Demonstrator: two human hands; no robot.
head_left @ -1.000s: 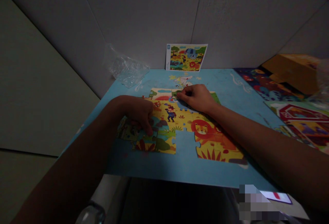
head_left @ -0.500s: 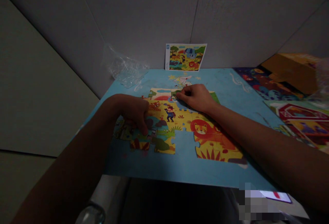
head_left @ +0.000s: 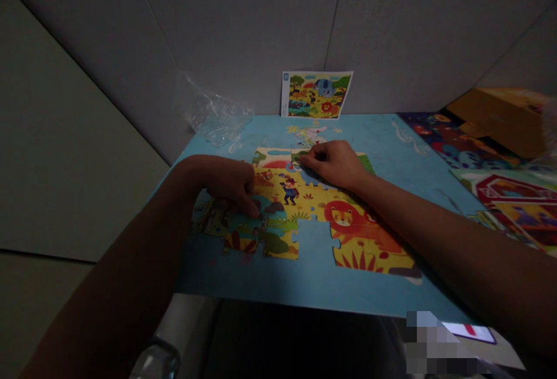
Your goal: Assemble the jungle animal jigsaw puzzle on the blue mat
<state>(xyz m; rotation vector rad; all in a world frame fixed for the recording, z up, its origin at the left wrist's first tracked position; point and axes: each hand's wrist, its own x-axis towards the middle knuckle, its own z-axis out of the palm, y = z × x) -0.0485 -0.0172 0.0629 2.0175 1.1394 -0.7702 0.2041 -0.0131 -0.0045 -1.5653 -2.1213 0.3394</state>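
A colourful jigsaw puzzle (head_left: pixel 343 222) with a lion and a small figure lies partly joined on the blue table (head_left: pixel 313 280). My left hand (head_left: pixel 228 181) rests on the puzzle's left side, fingers curled down and pressing on the pieces there (head_left: pixel 235 234). My right hand (head_left: pixel 333 163) lies on the top middle of the puzzle, fingers bent and pinched on a piece by the upper edge. Whether either hand grips a loose piece is unclear in the dim light.
A reference picture card (head_left: pixel 315 94) leans against the grey wall at the back. A crumpled clear plastic bag (head_left: pixel 213 115) lies at the back left. On the right sit printed boards (head_left: pixel 509 193) and a yellow-brown box (head_left: pixel 500 118). The table's front edge is near me.
My left hand has shifted slightly on the left pieces, and the lower left piece sits a little closer to the rest. My right hand has stayed where it was.
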